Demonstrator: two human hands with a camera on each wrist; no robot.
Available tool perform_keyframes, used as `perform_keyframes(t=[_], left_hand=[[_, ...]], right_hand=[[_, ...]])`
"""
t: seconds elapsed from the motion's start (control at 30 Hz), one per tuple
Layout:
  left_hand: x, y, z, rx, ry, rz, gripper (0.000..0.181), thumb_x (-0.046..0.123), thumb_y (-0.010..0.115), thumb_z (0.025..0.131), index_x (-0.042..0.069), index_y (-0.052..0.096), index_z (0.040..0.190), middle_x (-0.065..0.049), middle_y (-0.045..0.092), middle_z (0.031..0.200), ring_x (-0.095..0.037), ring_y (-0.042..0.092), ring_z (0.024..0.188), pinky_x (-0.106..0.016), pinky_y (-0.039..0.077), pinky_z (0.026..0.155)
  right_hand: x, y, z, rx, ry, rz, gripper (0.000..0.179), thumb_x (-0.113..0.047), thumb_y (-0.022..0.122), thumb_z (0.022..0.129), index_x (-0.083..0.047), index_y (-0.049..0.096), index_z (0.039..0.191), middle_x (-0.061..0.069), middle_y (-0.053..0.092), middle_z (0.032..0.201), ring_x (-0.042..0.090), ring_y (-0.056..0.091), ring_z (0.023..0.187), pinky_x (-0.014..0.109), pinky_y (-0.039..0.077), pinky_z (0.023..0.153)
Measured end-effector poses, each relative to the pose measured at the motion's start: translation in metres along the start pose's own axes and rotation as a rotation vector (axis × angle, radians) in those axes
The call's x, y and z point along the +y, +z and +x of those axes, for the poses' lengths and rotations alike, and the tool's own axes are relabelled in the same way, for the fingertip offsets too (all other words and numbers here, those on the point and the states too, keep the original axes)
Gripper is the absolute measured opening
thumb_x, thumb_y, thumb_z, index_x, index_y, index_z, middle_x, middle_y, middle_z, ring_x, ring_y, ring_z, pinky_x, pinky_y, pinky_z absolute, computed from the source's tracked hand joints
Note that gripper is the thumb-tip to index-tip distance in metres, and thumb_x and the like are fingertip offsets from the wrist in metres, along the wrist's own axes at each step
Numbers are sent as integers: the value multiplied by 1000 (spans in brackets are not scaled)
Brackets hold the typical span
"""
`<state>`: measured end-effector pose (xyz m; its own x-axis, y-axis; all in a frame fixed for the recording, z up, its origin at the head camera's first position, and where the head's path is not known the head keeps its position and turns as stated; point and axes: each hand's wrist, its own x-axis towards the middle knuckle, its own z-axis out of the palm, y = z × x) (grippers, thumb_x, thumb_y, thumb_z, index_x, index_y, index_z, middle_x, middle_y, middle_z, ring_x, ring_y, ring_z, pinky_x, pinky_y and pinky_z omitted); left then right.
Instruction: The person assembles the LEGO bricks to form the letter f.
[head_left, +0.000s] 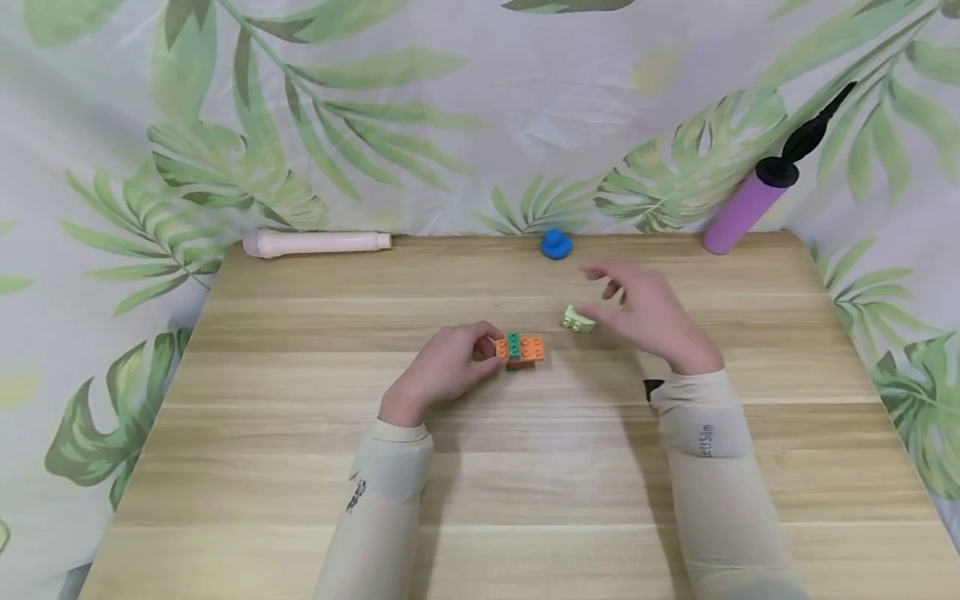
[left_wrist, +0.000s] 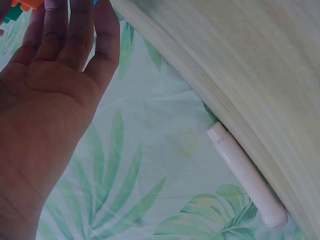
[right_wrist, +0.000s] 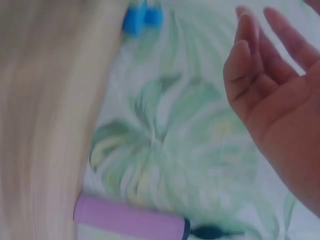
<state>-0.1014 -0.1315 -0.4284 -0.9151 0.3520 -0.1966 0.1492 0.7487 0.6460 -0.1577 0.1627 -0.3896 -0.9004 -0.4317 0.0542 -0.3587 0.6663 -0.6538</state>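
In the head view my left hand pinches a small toy-block build at its left end. Orange studded bricks make up most of it, with a green brick across the top and darker parts beneath. At the upper left of the left wrist view, an orange brick shows by the fingertips. My right hand is over the table with fingers loosely bent and nothing in its grasp. By its thumb tip lies a pale green curved block with studs.
Along the table's back edge are a pale pink microphone-shaped thing at left, a blue knobbed piece in the middle and a purple cylinder with a black nozzle at right. Behind the wooden table hangs a leaf-print cloth.
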Motion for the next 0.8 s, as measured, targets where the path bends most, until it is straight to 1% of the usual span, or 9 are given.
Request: perform_keyframes(t=[0.1,0.27,0.33,0.4,0.53,0.6,0.67,0.73,0.8], left_hand=[[1,0,1,1,2,4,32,29,75,101,10,70,127,0,73,101,-15,65,88,-36,56,85],[0,0,1,1,5,6,32,29,75,101,10,70,127,0,73,100,-15,65,88,-36,56,85],[-1,0,1,2,6,4,33,29,74,101,9,70,127,0,73,100,-14,66,89,-36,56,85],[-2,0,1,2,7,4,33,29,74,101,9,70,127,0,73,100,-14,66,89,-37,56,85],[-2,1,0,2,0,4,33,29,74,101,10,70,127,0,73,101,-14,66,89,-36,57,85],[-2,1,0,2,-4,1,33,29,74,101,10,70,127,0,73,101,-14,66,89,-36,57,85],[-1,1,0,2,-6,1,33,29,74,101,10,70,127,0,73,101,-14,66,89,-36,57,85],[-1,1,0,5,-2,3,33,29,75,101,10,70,127,0,74,101,-14,66,89,-36,57,85],[-1,1,1,7,2,6,33,29,75,101,10,70,127,0,74,101,-14,66,89,-36,57,85]], right_hand=[[6,-13,-6,58,47,-2,57,-30,79,97,-11,61,148,11,66,143,32,66,104,45,51,84],[12,-15,-6,57,46,15,57,-24,79,97,-10,59,149,13,63,145,33,65,111,48,52,88],[14,-10,-2,36,46,10,56,-23,78,97,-7,60,147,15,63,143,33,65,113,50,53,90],[17,-1,4,-12,60,-15,55,-22,78,97,-6,60,146,18,64,142,35,65,114,52,53,93],[21,21,12,-179,60,-143,53,-19,77,97,-3,60,145,22,68,135,38,67,118,56,52,102],[21,29,14,-238,50,-194,50,-16,76,98,-3,60,143,22,71,129,39,69,116,55,53,102],[20,33,14,-250,43,-195,45,-14,74,99,-5,60,141,22,73,123,37,70,112,54,54,100],[19,32,13,-218,41,-162,40,-13,69,102,-9,59,140,21,73,120,36,70,107,54,55,95],[16,27,12,-177,31,-88,38,-11,64,105,-12,58,142,19,72,121,34,67,101,52,54,91]])
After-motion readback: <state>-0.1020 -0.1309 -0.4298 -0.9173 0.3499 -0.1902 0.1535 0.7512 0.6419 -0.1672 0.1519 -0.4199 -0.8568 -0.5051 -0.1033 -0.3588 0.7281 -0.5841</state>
